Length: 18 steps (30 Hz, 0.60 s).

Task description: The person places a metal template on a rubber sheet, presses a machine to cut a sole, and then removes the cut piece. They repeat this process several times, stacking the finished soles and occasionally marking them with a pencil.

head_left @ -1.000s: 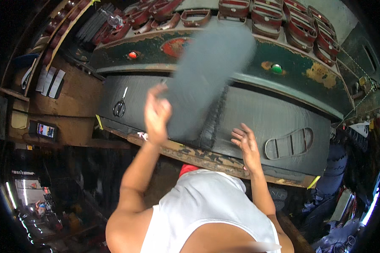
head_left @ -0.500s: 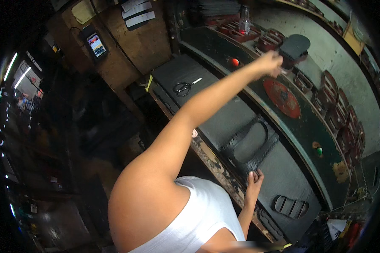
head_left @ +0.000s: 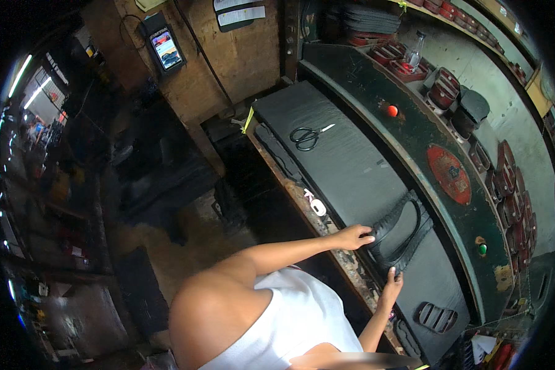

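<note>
A black, wrinkled sheet (head_left: 420, 237) with a long oval opening through it lies on a dark cutting bed (head_left: 351, 169). My left hand (head_left: 355, 237) pinches its near left edge between thumb and fingers. Lower right, my right hand (head_left: 392, 288) grips the sheet's near corner. Beyond my right hand, a sole-shaped cutting die (head_left: 436, 317) with crossbars rests on the bed. A pair of black-handled scissors (head_left: 304, 138) lies toward the bed's far left end.
A dark green machine beam (head_left: 376, 102) with a red button (head_left: 392, 111) and a green button (head_left: 482, 249) runs behind the bed. Reddish dies (head_left: 505, 203) and a glass bottle (head_left: 415, 52) stand behind it. A phone (head_left: 166, 49) hangs on the wooden panel.
My left hand has come back from the dies behind the beam and taken the sheet's edge. My right hand stays at the sheet's near corner. The view has shifted.
</note>
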Available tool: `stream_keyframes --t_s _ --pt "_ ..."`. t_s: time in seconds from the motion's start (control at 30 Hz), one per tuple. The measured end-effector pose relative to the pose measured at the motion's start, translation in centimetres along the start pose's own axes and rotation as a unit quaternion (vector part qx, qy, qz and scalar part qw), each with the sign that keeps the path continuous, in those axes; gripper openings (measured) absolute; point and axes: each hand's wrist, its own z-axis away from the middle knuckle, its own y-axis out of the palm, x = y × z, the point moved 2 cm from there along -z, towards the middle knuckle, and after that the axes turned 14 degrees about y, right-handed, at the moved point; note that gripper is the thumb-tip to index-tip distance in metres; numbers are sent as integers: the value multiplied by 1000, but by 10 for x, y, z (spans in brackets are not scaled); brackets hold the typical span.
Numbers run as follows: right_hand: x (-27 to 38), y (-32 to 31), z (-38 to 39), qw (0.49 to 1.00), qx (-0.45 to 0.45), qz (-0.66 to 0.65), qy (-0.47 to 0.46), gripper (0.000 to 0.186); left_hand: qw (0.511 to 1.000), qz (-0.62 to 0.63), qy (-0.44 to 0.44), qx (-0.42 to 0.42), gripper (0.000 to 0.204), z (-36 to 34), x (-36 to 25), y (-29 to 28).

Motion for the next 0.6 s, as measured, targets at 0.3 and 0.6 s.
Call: stream_keyframes --t_s 0.3,0.6 --pt "12 10 62 982 -155 90 -64 46 997 -41 -10 -66 47 44 -42 -5" --pt "-50 11 206 958 217 -20 185 38 964 90 -67 241 23 179 -89 -79"
